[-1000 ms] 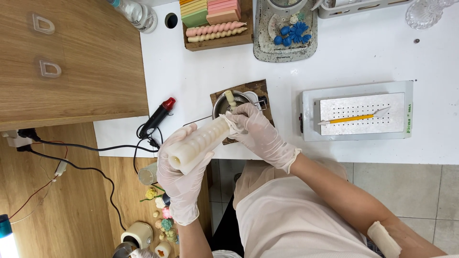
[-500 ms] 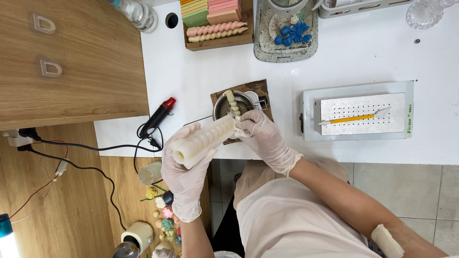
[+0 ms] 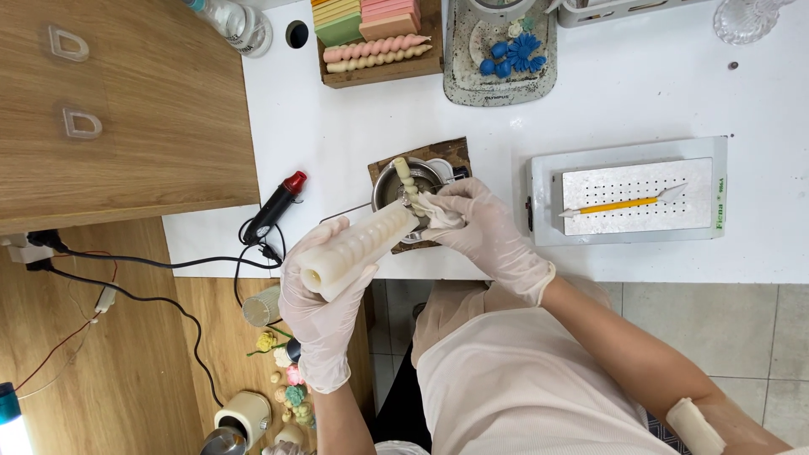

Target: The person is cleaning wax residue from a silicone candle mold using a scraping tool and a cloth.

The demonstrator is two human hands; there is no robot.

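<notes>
My left hand [image 3: 320, 307], in a white glove, grips a cream ribbed cylindrical mould [image 3: 358, 248] held slanted over the table's front edge. My gloved right hand [image 3: 489, 236] pinches a pale, soft wax piece [image 3: 438, 211] at the mould's upper end. Just behind sits a small metal pot [image 3: 389, 181] on a brown board [image 3: 447, 152], with a cream twisted candle [image 3: 404, 173] leaning in it.
A black tool with a red tip [image 3: 278, 202] and its cables lie at the left. A white perforated tray [image 3: 632, 198] holds a yellow-handled tool [image 3: 619, 205]. Twisted candles [image 3: 375, 50], wax blocks and blue flowers [image 3: 510, 55] stand at the back. A wooden cabinet [image 3: 126, 109] is left.
The mould and both hands have shifted slightly right and toward the pot; my right hand's fingers work at the mould's upper end.
</notes>
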